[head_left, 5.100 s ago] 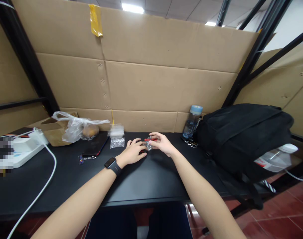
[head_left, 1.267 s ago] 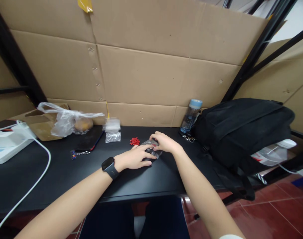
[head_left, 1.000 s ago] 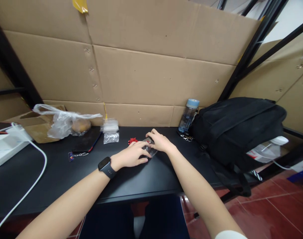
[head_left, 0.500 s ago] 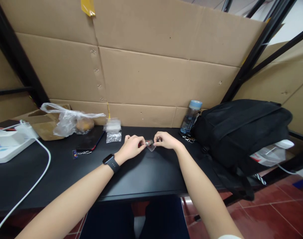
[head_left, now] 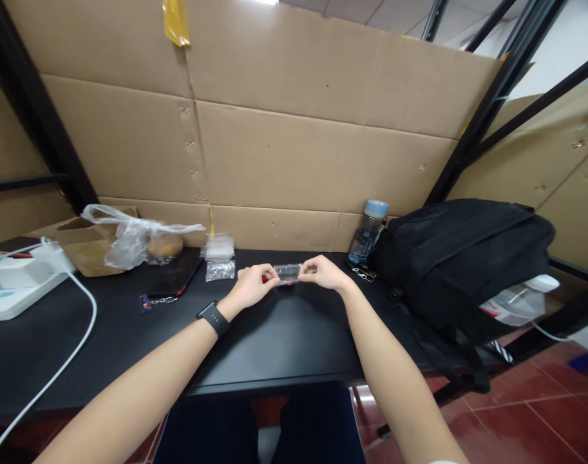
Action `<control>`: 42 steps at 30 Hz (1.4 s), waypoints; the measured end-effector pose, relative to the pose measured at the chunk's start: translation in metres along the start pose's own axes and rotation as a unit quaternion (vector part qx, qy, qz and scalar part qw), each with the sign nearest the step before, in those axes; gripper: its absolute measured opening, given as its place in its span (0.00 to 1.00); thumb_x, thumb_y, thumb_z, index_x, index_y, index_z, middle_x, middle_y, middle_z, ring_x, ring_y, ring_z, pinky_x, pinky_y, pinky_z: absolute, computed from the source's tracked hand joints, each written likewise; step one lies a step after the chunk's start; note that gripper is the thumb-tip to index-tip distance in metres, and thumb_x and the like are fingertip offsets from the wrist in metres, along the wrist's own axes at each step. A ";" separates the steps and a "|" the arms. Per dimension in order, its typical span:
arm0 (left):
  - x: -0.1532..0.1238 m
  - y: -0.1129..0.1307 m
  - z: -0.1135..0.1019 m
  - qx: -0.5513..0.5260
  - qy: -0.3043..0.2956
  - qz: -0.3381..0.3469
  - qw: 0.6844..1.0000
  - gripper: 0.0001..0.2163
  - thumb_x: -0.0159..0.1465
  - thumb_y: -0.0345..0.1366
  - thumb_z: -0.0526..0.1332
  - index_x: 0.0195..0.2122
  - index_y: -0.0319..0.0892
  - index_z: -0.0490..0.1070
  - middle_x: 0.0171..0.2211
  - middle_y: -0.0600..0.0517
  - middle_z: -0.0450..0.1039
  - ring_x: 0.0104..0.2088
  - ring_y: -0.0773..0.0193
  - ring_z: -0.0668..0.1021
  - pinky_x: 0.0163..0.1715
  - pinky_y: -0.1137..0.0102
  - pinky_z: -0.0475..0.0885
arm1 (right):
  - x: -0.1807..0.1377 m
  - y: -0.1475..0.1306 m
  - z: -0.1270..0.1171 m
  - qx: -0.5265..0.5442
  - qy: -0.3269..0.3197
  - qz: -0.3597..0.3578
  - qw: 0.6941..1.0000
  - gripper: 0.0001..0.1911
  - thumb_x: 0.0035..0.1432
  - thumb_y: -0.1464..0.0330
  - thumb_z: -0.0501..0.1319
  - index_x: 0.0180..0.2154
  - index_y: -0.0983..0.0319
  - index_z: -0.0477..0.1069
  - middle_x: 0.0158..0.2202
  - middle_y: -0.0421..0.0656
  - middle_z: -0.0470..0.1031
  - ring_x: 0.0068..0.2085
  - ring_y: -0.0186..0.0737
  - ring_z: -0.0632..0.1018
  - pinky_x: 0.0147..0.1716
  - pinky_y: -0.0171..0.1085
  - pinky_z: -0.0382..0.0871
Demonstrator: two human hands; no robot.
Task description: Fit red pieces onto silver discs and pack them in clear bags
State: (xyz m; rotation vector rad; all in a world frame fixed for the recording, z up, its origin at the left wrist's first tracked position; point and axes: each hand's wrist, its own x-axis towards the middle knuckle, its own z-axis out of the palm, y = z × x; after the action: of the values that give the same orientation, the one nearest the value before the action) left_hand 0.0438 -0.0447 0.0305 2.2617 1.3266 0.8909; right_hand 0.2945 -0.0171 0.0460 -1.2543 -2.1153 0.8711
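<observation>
Between my hands a small clear plastic bag (head_left: 288,273) is stretched flat, with something red at its lower edge, too small to make out. My left hand (head_left: 256,284) pinches its left side; a bit of red shows by the fingers. My right hand (head_left: 321,273) grips the right side between thumb and fingers. Both hands are just above the black table (head_left: 284,341). Left of them lie a stack of clear plastic bags (head_left: 219,247) and a crinkled clear packet (head_left: 220,270).
A black backpack (head_left: 462,264) and a water bottle (head_left: 367,232) stand on the right. At left are a dark flat device (head_left: 174,276), a keychain (head_left: 145,303), a knotted plastic bag (head_left: 129,241) and a white power strip (head_left: 26,283) with a cable. Cardboard (head_left: 274,161) walls the back.
The small bag has turned from hanging, corner down, to being held flat and wide between both hands. The camera view has tilted slightly upward.
</observation>
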 end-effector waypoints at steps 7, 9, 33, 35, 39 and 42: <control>-0.001 0.001 0.011 0.006 0.023 -0.022 0.999 0.10 0.65 0.37 0.60 0.46 0.48 0.65 0.31 0.59 0.81 0.38 0.61 0.80 0.46 0.64 0.63 | 0.000 0.002 0.009 0.095 0.032 0.084 0.991 0.21 0.45 0.67 0.70 0.40 0.61 0.66 0.23 0.36 0.76 0.25 0.33 0.73 0.27 0.30 0.63; -0.003 0.002 0.014 0.050 0.011 -0.001 0.999 0.07 0.66 0.37 0.58 0.45 0.49 0.68 0.33 0.56 0.81 0.42 0.58 0.78 0.48 0.61 0.61 | 0.000 0.001 0.010 0.063 0.030 0.088 0.994 0.22 0.45 0.70 0.69 0.44 0.60 0.66 0.22 0.33 0.75 0.25 0.34 0.73 0.28 0.30 0.63; -0.009 0.013 0.016 0.105 0.030 0.036 0.993 0.11 0.70 0.36 0.53 0.42 0.47 0.76 0.40 0.49 0.80 0.47 0.54 0.75 0.49 0.56 0.58 | -0.008 -0.017 0.001 -0.091 -0.018 -0.031 0.995 0.13 0.59 0.63 0.64 0.44 0.62 0.79 0.34 0.42 0.81 0.35 0.39 0.78 0.38 0.36 0.68; -0.006 0.010 0.010 0.077 0.052 -0.007 0.996 0.10 0.70 0.36 0.55 0.42 0.48 0.77 0.39 0.50 0.80 0.47 0.54 0.75 0.49 0.57 0.58 | -0.005 -0.017 0.008 -0.033 0.004 -0.042 0.999 0.17 0.53 0.62 0.69 0.43 0.64 0.79 0.33 0.43 0.81 0.34 0.39 0.78 0.38 0.36 0.69; 0.002 -0.003 -0.007 0.041 0.081 -0.030 0.995 0.09 0.68 0.36 0.57 0.44 0.48 0.77 0.39 0.51 0.81 0.47 0.55 0.77 0.49 0.60 0.61 | 0.008 -0.023 0.021 0.057 0.052 -0.045 0.996 0.18 0.50 0.58 0.70 0.37 0.65 0.80 0.33 0.45 0.82 0.35 0.41 0.79 0.40 0.38 0.71; 0.008 -0.024 -0.026 0.057 0.093 -0.006 0.994 0.12 0.68 0.36 0.58 0.52 0.49 0.71 0.41 0.52 0.81 0.48 0.57 0.78 0.50 0.61 0.62 | 0.034 -0.025 0.021 0.108 0.075 -0.028 0.991 0.19 0.48 0.57 0.71 0.36 0.65 0.81 0.35 0.47 0.83 0.36 0.42 0.81 0.40 0.38 0.72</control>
State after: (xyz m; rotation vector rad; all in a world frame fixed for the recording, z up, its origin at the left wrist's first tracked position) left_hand 0.0137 -0.0261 0.0378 2.3001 1.5037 1.0691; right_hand 0.2510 -0.0006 0.0548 -1.1081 -1.8745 0.9242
